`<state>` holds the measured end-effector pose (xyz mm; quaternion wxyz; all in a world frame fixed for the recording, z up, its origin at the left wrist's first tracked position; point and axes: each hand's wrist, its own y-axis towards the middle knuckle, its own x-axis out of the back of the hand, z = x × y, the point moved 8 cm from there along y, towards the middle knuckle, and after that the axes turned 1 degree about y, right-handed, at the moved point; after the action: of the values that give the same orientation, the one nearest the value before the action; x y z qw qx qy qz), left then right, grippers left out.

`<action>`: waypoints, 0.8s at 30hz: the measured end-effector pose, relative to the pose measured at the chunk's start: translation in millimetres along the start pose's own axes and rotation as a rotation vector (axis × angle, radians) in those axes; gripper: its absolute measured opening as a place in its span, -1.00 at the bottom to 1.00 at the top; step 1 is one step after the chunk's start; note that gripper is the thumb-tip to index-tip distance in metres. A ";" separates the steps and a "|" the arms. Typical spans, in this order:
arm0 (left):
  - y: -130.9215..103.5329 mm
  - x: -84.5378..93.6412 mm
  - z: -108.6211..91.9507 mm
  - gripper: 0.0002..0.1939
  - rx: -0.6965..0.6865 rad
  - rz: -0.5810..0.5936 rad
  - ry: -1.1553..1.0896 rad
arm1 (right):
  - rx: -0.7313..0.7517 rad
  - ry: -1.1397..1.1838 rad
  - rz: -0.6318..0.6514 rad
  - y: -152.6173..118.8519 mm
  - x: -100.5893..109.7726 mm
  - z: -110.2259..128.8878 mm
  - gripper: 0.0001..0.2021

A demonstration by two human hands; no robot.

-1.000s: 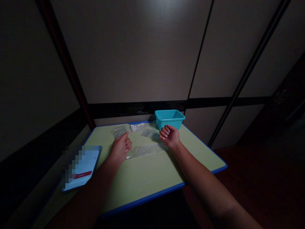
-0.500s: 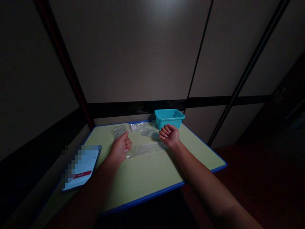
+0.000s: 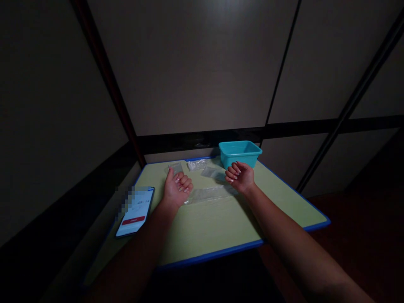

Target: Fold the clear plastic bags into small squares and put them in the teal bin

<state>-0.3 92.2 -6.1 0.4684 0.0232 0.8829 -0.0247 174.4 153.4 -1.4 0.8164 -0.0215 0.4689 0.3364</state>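
Observation:
My left hand [image 3: 178, 187] is palm up above the table, its fingers curled loosely and apart from the thumb, with nothing in it. My right hand [image 3: 240, 176] is also turned up with curled fingers, holding nothing, in front of the turquoise basket [image 3: 240, 155]. Between and below the hands a long clear plastic strip [image 3: 210, 194] lies flat. Behind it are a clear packet with something white [image 3: 197, 164], a flat clear bag [image 3: 213, 173] partly beside my right hand, and another clear bag [image 3: 177, 168] just behind my left hand.
A phone with a lit screen [image 3: 136, 210] lies at the left side of the pale green table [image 3: 208, 235], which has a blue edge. Large cabinet panels [image 3: 195, 75] stand right behind the table. A reddish floor [image 3: 334, 210] shows at the right.
My left hand has rolled from a fist seen from its back to palm up, with its fingers loosened. The view has turned left, so the table and basket appear farther right.

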 end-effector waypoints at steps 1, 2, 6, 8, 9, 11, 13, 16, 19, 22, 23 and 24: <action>-0.4 -1.0 -0.7 -0.43 -0.008 0.014 -0.016 | -0.002 -0.002 0.000 -0.1 -0.3 -0.1 -0.60; -0.6 -2.0 -0.7 -0.43 -0.013 0.029 -0.030 | -0.003 -0.004 -0.001 -0.1 -0.5 -0.2 -0.60; -0.3 -4.3 1.4 -0.41 -0.013 0.076 -0.048 | -0.010 -0.016 -0.012 -0.4 -1.5 -0.9 -0.61; 0.3 -4.4 2.3 -0.41 -0.010 0.092 -0.040 | -0.014 -0.024 -0.017 -0.3 -1.7 -1.5 -0.61; 0.5 -4.3 2.2 -0.41 -0.012 0.097 -0.037 | -0.016 -0.028 -0.018 -0.3 -1.7 -1.7 -0.61; 0.6 -4.0 1.4 -0.41 -0.017 0.103 -0.031 | -0.018 -0.034 -0.017 -0.1 -1.4 -2.2 -0.61; 0.1 -3.9 0.1 -0.41 -0.026 0.101 -0.025 | -0.024 -0.035 -0.015 0.0 -1.0 -2.8 -0.61; -1.2 -4.5 -1.2 -0.42 -0.037 0.090 -0.014 | -0.033 -0.028 -0.017 0.0 -1.0 -3.7 -0.60; -2.8 -7.9 0.4 -0.42 -0.025 0.110 -0.001 | -0.030 -0.032 -0.020 0.0 -1.9 -3.4 -0.61; -4.6 -14.0 3.3 -0.44 -0.003 0.170 0.015 | -0.031 -0.048 -0.025 0.3 -2.5 -3.8 -0.61; -5.2 -15.5 4.1 -0.44 0.002 0.186 0.019 | -0.034 -0.053 -0.027 0.5 -2.5 -4.3 -0.61; -5.5 -16.3 4.6 -0.44 0.005 0.193 0.022 | -0.038 -0.059 -0.030 0.5 -2.4 -4.8 -0.61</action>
<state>12.4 86.1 5.0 0.4590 0.1095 0.8815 0.0188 169.8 150.9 -2.0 0.8344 -0.0339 0.4376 0.3334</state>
